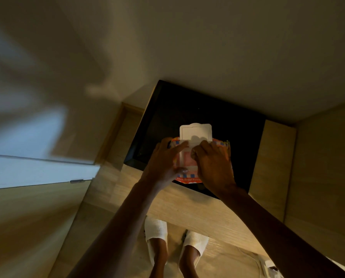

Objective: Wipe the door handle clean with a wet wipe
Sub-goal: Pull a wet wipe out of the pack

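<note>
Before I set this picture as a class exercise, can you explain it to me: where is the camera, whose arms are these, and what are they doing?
There is no machine here. The one picture comes from a wide-angle camera worn on a person's head, looking down, so the two arms reaching in from the bottom are the wearer's own, and the feet in white slippers stand on the pale wood floor below.

Both hands are on a wipe pack, orange-red with a chequered edge, which seems to lie on a black surface. Its white lid is flipped up and open. The left hand steadies the pack, one finger stretched across it. The right hand is bunched at the opening, probably pinching a wipe, though the wipe itself is hidden.

A door shows at the left, blurred; I cannot make out its handle for certain.
</note>
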Demonstrator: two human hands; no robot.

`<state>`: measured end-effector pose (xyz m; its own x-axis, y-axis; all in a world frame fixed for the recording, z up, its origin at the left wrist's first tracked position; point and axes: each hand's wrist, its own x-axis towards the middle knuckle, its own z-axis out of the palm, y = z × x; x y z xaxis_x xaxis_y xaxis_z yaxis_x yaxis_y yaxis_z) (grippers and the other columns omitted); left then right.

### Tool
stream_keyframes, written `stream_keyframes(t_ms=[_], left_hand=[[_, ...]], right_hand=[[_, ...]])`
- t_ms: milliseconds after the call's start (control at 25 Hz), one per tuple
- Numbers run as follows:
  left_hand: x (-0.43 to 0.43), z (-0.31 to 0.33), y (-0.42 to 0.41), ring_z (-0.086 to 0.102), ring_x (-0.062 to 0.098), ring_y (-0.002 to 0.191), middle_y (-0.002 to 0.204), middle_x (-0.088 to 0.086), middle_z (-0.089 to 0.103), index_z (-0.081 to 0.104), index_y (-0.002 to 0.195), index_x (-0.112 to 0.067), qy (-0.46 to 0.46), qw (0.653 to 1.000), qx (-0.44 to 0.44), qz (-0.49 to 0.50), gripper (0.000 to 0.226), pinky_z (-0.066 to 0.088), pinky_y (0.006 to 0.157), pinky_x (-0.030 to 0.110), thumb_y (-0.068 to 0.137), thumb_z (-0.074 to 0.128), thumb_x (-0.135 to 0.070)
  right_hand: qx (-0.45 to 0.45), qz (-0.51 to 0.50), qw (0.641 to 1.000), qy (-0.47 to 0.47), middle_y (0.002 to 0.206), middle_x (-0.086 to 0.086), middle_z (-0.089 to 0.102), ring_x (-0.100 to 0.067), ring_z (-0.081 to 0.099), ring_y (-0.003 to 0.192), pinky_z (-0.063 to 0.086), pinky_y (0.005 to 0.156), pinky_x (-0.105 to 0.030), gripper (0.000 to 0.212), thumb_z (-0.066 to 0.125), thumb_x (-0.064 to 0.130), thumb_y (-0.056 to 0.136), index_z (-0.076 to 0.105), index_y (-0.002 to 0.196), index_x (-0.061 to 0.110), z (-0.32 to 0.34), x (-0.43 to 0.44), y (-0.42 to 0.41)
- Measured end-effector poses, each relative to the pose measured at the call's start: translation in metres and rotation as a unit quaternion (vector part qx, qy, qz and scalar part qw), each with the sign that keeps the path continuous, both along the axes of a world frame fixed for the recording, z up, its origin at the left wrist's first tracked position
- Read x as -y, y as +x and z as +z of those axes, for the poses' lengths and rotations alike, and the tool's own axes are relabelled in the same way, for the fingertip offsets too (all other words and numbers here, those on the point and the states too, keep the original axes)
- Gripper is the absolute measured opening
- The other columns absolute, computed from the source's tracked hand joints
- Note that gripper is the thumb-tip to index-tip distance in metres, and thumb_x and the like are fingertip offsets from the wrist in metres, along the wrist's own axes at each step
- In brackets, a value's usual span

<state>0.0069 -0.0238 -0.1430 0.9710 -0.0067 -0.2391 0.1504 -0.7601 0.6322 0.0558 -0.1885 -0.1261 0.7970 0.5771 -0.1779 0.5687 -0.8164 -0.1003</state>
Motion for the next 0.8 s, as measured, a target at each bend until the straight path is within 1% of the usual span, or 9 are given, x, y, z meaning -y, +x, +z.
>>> stream_keyframes(t_ms=[120, 200, 280, 400, 520, 560, 600, 680, 800], left_hand=[[0.001, -0.003, -0.002, 0.039, 0.023, 0.125, 0.139, 0.010, 0.039, 0.034, 0.145, -0.027, 0.006, 1.000, 0.005, 0.006, 0.085, 0.045, 0.099, 0.039, 0.073, 0.076, -0.042], [0.004, -0.004, -0.003, 0.040, 0.021, 0.124, 0.138, 0.009, 0.039, 0.032, 0.145, -0.027, 0.008, 1.000, 0.002, 0.002, 0.085, 0.046, 0.098, 0.037, 0.073, 0.075, -0.043], [0.007, -0.004, -0.003, 0.040, 0.020, 0.123, 0.137, 0.008, 0.038, 0.032, 0.145, -0.027, -0.008, 1.000, -0.010, 0.008, 0.084, 0.047, 0.097, 0.036, 0.074, 0.074, -0.044], [0.010, -0.004, -0.002, 0.043, 0.019, 0.121, 0.134, 0.006, 0.036, 0.036, 0.141, -0.029, -0.064, 0.997, -0.025, 0.037, 0.082, 0.051, 0.093, 0.039, 0.071, 0.075, -0.045], [0.006, -0.002, -0.003, 0.045, 0.020, 0.120, 0.135, 0.010, 0.037, 0.035, 0.143, -0.026, -0.033, 0.999, -0.010, 0.033, 0.083, 0.049, 0.092, 0.031, 0.073, 0.077, -0.039], [0.004, -0.001, -0.003, 0.045, 0.019, 0.121, 0.135, 0.011, 0.038, 0.035, 0.144, -0.024, -0.019, 0.999, -0.001, 0.030, 0.083, 0.049, 0.091, 0.029, 0.073, 0.077, -0.037], [0.003, 0.000, -0.003, 0.045, 0.019, 0.121, 0.135, 0.012, 0.038, 0.035, 0.144, -0.023, -0.012, 1.000, 0.003, 0.027, 0.083, 0.049, 0.091, 0.029, 0.074, 0.077, -0.035], [0.003, 0.002, -0.003, 0.045, 0.019, 0.122, 0.135, 0.012, 0.038, 0.034, 0.145, -0.022, -0.002, 1.000, 0.001, 0.023, 0.083, 0.050, 0.093, 0.030, 0.075, 0.077, -0.034], [0.003, 0.002, -0.002, 0.044, 0.018, 0.123, 0.137, 0.010, 0.036, 0.032, 0.145, -0.024, 0.008, 1.000, -0.014, 0.023, 0.083, 0.049, 0.094, 0.030, 0.076, 0.075, -0.034]], right_hand=[[-0.021, 0.013, 0.999, -0.022, 0.112, -0.016, 0.060, -0.037, 0.053, 0.111, 0.045, 0.093, -0.051, 0.057, 0.089, 0.027, 0.053, 0.061, 0.099, 0.011, 0.000, 0.023, 0.002], [-0.020, 0.002, 1.000, -0.008, 0.113, -0.017, 0.060, -0.038, 0.054, 0.112, 0.046, 0.094, -0.052, 0.059, 0.090, 0.028, 0.052, 0.059, 0.100, 0.010, 0.004, 0.034, -0.002], [-0.021, -0.017, 1.000, -0.009, 0.110, -0.018, 0.061, -0.038, 0.055, 0.109, 0.046, 0.093, -0.052, 0.054, 0.087, 0.026, 0.056, 0.060, 0.100, 0.009, 0.005, 0.025, -0.006], [-0.030, -0.028, 0.999, -0.023, 0.107, -0.014, 0.061, -0.034, 0.056, 0.105, 0.046, 0.090, -0.047, 0.038, 0.078, 0.014, 0.067, 0.063, 0.102, 0.010, 0.003, -0.004, -0.005], [-0.037, -0.045, 0.997, 0.053, 0.107, -0.015, 0.062, -0.036, 0.057, 0.105, 0.046, 0.089, -0.049, 0.037, 0.080, 0.018, 0.065, 0.062, 0.096, 0.010, 0.008, 0.006, 0.004], [-0.036, -0.053, 0.995, 0.078, 0.109, -0.016, 0.062, -0.036, 0.057, 0.106, 0.047, 0.090, -0.049, 0.032, 0.076, 0.025, 0.071, 0.060, 0.095, 0.012, 0.011, 0.016, 0.005], [-0.030, -0.062, 0.992, 0.102, 0.109, -0.016, 0.062, -0.034, 0.057, 0.105, 0.048, 0.088, -0.049, 0.026, 0.064, 0.034, 0.081, 0.057, 0.095, 0.013, 0.015, 0.024, 0.005], [-0.043, -0.086, 0.985, 0.146, 0.107, -0.015, 0.063, -0.031, 0.059, 0.100, 0.050, 0.085, -0.046, 0.036, 0.036, 0.044, 0.088, 0.054, 0.093, 0.014, 0.019, 0.035, 0.003], [-0.105, -0.143, 0.958, 0.224, 0.110, -0.012, 0.060, -0.025, 0.057, 0.101, 0.053, 0.083, -0.039, 0.047, 0.026, 0.048, 0.092, 0.056, 0.097, 0.011, 0.025, 0.030, 0.001]])
